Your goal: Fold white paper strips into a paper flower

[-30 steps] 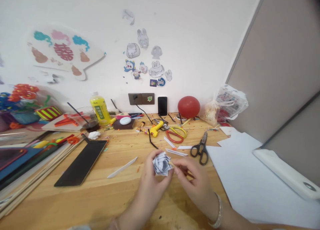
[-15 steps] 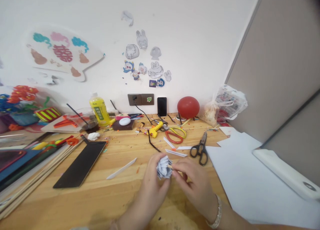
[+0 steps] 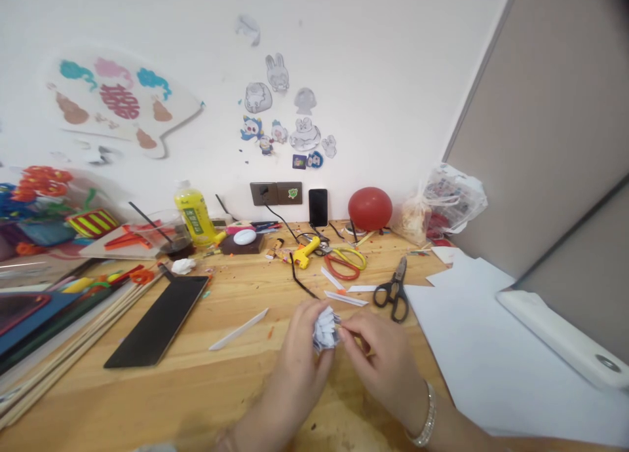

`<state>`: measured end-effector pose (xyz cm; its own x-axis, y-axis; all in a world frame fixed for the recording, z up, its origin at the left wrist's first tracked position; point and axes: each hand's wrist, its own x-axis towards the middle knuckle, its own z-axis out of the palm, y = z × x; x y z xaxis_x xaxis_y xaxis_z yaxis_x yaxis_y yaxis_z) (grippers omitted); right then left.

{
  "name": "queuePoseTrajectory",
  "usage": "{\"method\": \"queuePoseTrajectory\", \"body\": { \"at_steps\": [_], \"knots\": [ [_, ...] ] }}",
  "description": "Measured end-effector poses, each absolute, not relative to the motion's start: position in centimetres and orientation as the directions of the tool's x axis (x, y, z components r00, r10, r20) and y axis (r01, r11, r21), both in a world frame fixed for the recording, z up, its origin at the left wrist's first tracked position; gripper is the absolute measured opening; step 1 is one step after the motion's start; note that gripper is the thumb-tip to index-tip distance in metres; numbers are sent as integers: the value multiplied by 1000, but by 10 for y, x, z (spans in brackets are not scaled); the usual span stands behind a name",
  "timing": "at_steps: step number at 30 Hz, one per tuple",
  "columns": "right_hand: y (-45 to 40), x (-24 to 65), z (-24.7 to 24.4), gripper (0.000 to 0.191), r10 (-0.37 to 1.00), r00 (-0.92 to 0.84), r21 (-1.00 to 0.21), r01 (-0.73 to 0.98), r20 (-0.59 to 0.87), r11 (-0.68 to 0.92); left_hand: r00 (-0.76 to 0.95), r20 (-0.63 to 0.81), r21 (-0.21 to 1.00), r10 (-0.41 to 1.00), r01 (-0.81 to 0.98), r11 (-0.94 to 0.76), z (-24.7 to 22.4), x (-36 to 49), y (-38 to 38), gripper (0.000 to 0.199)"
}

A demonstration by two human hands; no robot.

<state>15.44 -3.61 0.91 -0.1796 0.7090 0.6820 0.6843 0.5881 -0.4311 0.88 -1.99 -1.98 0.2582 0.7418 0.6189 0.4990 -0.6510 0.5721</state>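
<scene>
Over the front middle of the table, my left hand [image 3: 299, 347] curls round a ball-like paper flower [image 3: 325, 329] made of many layered white folds with dark edges. Its fingers and thumb are closed on the flower's left side. My right hand [image 3: 381, 354] pinches at the flower's right edge, thumb and forefinger together on a thin wooden stick, of which hardly anything shows between the fingertips. Just beyond the hands lie white paper strips [image 3: 346, 299] and black-handled scissors [image 3: 393, 293]. Another folded strip [image 3: 239, 329] rests to the left.
Large white paper sheets [image 3: 506, 354] cover the right side. A black board [image 3: 160, 324] and wooden sticks [image 3: 83, 347] lie left. Farther back are a yellow glue gun [image 3: 308, 252], red and yellow scissors [image 3: 346, 263], a drink bottle [image 3: 194, 213], a phone [image 3: 318, 207] and a red balloon [image 3: 370, 208].
The paper flower has turned and shifted slightly right in my left hand. The pale stick that showed against the flower is now mostly hidden at my right fingertips.
</scene>
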Motion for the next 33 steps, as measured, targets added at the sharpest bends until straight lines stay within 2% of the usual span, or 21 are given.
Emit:
{"method": "queuePoseTrajectory", "body": {
  "at_steps": [2, 7, 14, 18, 20, 24, 33],
  "knots": [
    [-37, 155, 7, 18, 719, -177, -433, 694, 671, 575, 260, 613, 574, 746, 502, -647, -20, 9, -20, 47],
    [-35, 156, 9, 13, 808, -181, -584, 606, 560, 540, 271, 601, 579, 752, 502, -643, -20, 10, -21, 51],
    [-32, 157, 14, 11, 880, -183, -732, 496, 438, 467, 272, 592, 594, 759, 488, -639, -18, 11, -22, 49],
    [-31, 157, 13, 12, 944, -189, -921, 233, 272, 312, 292, 595, 588, 749, 476, -654, -19, 11, -22, 52],
    [-30, 157, 12, 15, 957, -222, -972, 97, 187, 213, 296, 593, 596, 749, 464, -656, -19, 10, -22, 54],
    [-28, 157, 10, 23, 957, -264, -993, -25, 121, 119, 286, 601, 603, 746, 450, -659, -20, 10, -22, 54],
    [-26, 156, 9, 31, 953, -293, -997, -26, 80, 76, 264, 607, 613, 750, 446, -653, -17, 12, -23, 54]
  ]
}}
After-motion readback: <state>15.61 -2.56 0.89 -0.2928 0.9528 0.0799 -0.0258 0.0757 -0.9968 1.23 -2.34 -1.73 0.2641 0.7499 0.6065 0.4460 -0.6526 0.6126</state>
